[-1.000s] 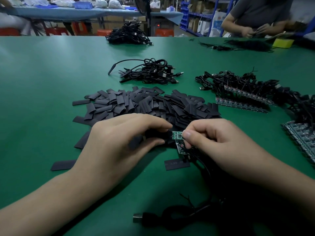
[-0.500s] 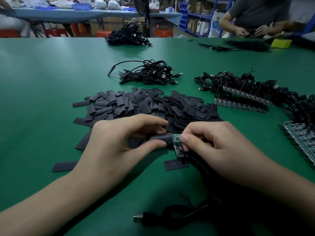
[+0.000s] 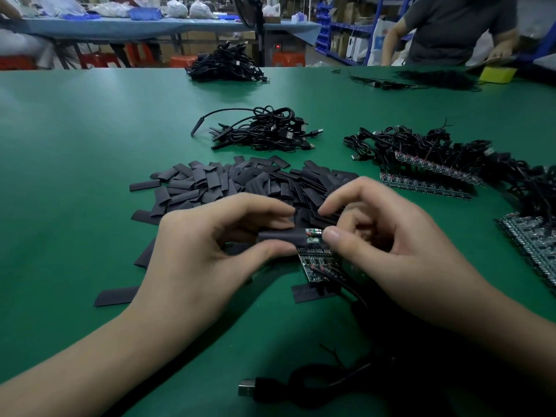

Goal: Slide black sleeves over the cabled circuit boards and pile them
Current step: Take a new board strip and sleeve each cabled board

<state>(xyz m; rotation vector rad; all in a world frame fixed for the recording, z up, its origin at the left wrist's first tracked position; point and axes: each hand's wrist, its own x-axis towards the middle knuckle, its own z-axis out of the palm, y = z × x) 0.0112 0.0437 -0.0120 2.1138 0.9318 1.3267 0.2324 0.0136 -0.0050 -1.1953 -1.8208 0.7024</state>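
l. hand [image 3: 204, 251]: thumb + fingers pinched on black sleeve [image 3: 278, 236], near centre. r. hand [image 3: 391, 254]: pinched on circuit board [image 3: 313, 239], left end inside sleeve. loose sleeve pile [image 3: 240, 182] just beyond, green table [image 3: 75, 152].

Green table [image 3: 75, 145]; person in grey shirt [image 3: 457, 25] far right; yellow item [image 3: 496, 74] nr them; red stools [image 3: 288, 59] bkgd.

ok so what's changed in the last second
The black sleeve in the left hand has eased rightward onto the end of the circuit board pinched by the right hand, whose forefinger has lifted. Both grips and the sleeve pile are unchanged.
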